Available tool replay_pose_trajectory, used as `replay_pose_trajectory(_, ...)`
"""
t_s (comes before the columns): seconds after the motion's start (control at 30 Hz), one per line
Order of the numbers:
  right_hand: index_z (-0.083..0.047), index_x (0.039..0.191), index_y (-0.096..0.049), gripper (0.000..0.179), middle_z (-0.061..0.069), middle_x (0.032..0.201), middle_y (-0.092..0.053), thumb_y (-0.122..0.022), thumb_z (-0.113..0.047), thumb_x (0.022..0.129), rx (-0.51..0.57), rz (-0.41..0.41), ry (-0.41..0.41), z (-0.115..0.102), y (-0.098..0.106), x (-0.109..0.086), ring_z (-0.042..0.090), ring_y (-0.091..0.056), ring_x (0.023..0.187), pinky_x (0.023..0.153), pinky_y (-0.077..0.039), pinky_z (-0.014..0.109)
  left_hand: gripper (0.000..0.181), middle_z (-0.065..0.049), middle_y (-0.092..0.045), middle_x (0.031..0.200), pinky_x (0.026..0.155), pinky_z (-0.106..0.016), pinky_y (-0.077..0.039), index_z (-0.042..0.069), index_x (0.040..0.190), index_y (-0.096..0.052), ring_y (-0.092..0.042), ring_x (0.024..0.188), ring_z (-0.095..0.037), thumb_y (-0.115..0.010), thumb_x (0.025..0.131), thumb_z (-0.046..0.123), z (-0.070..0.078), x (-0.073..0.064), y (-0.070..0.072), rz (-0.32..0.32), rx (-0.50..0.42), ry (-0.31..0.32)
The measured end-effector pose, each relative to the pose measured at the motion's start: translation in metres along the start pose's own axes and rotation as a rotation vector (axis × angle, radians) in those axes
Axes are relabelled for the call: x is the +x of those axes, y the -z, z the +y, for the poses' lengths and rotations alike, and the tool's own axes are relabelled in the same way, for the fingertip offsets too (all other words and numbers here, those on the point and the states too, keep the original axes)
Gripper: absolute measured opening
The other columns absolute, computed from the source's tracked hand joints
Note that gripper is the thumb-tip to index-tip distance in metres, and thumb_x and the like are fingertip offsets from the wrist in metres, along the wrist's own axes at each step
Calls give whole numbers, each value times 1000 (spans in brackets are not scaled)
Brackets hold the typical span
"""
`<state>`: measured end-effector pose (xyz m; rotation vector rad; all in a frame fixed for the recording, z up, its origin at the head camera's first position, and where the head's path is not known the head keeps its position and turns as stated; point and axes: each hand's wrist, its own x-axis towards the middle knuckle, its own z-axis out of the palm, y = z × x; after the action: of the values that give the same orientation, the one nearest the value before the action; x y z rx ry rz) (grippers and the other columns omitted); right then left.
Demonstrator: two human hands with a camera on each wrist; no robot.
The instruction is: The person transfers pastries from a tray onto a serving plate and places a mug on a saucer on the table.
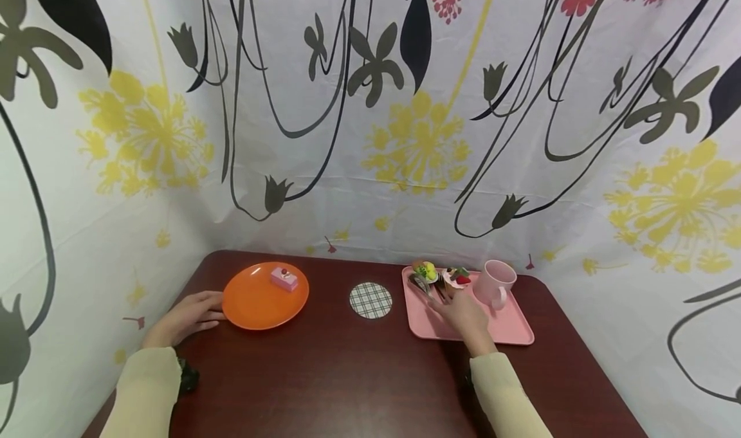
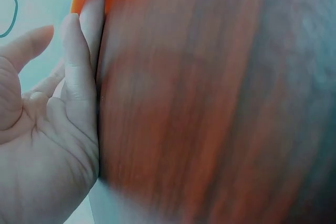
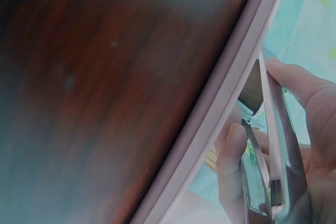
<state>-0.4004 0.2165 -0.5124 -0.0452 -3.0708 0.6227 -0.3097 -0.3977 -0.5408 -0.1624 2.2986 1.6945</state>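
Note:
My left hand [image 1: 186,319] rests at the left rim of an orange plate [image 1: 255,306], its fingers straight; in the left wrist view the fingertips touch the plate's edge. A small pink cake piece [image 1: 284,280] sits on the plate. Over a pink tray [image 1: 509,330], my right hand [image 1: 465,316] grips metal tongs [image 3: 287,150] between thumb and fingers. The ends of the tongs point toward a cupcake with yellow-green topping [image 1: 427,271]. Beside it stands a cupcake with a strawberry [image 1: 455,277], partly hidden by the hand. Whether the tongs touch either cupcake I cannot tell.
A pink mug [image 1: 492,285] stands at the right of the tray. Between plate and tray lies a round checked coaster [image 1: 371,300]. The dark wooden table [image 1: 324,374] is bordered by a flower-patterned cloth [image 1: 347,226] at the back and sides.

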Motion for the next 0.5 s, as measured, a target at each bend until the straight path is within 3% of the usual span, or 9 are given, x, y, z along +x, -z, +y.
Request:
replay_pose_trajectory(0.17, -11, 126, -74, 53, 18, 99, -76, -79, -53, 94, 27, 26, 28, 0, -2, 3, 30, -68, 85, 61, -48, 46, 78, -36, -43, 162, 97, -30, -64, -12, 164, -26, -73, 118, -13, -49, 115, 45, 0, 1, 0, 3, 15, 7)
replay_pose_trajectory(0.3, -11, 118, -74, 47, 16, 93, -73, -79, -52, 95, 40, 34, 37, 2, -4, 4, 29, -65, 83, 62, -45, 44, 78, -35, -41, 164, 97, -29, -64, -12, 164, -25, -73, 118, -12, -50, 115, 44, -2, 2, -1, -2, 6, 7)
replay_pose_trajectory(0.5, -12, 92, -67, 44, 3, 69, -51, -80, -54, 94, 39, 10, 6, 2, -4, 6, 24, -53, 70, 56, -36, 38, 76, -35, -44, 162, 95, -28, -64, -12, 163, -28, -74, 115, -10, -51, 115, 42, -1, 1, -2, 10, 11, -5)
